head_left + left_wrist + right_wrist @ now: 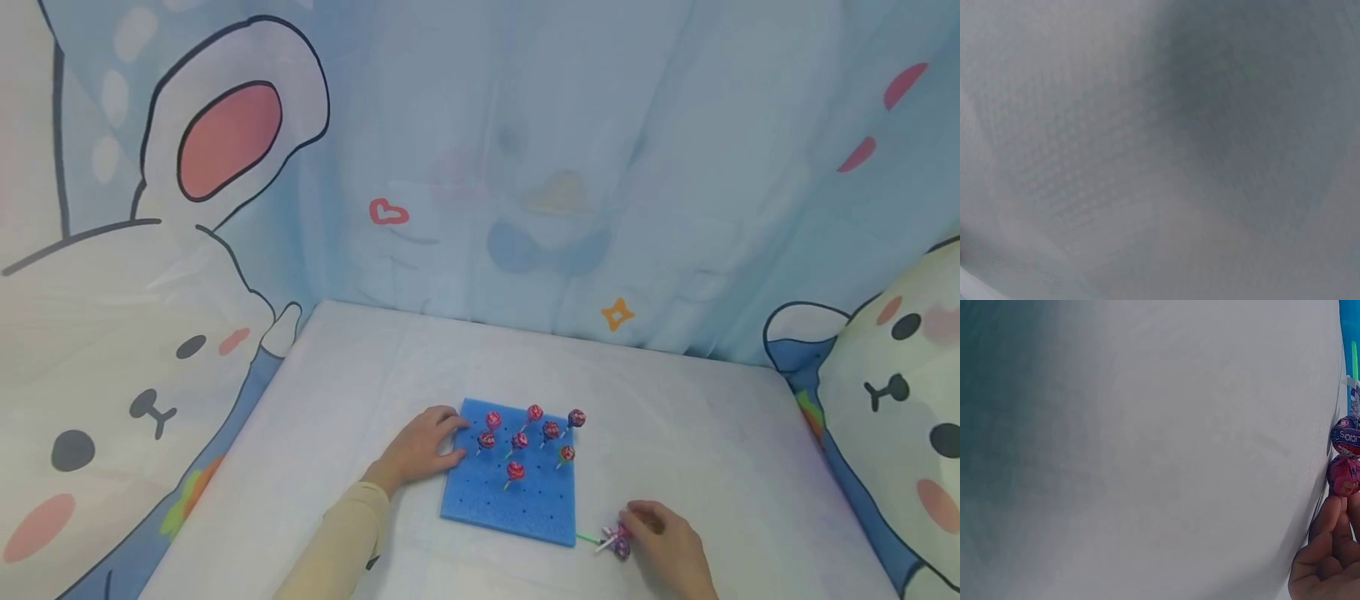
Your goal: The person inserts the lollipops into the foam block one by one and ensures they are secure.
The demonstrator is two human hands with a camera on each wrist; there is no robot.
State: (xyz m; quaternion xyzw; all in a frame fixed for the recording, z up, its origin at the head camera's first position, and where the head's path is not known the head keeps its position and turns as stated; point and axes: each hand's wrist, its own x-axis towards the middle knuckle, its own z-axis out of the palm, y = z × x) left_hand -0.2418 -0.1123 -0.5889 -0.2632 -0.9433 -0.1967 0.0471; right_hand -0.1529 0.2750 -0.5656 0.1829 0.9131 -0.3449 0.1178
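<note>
A blue foam board with rows of small holes lies on the table, several wrapped lollipops standing upright in its upper part. My left hand rests at the board's left edge, thumb and fingers spread and touching it. Off the board's lower right corner, my right hand pinches a pink-wrapped lollipop at its head. Against that one lies a purple-wrapped lollipop, its green stick pointing at the board. The left wrist view shows only a blurred pale surface.
A white cloth covers the table. Behind it hangs a light blue curtain with cartoon prints, and printed rabbit figures are on the left and right sides.
</note>
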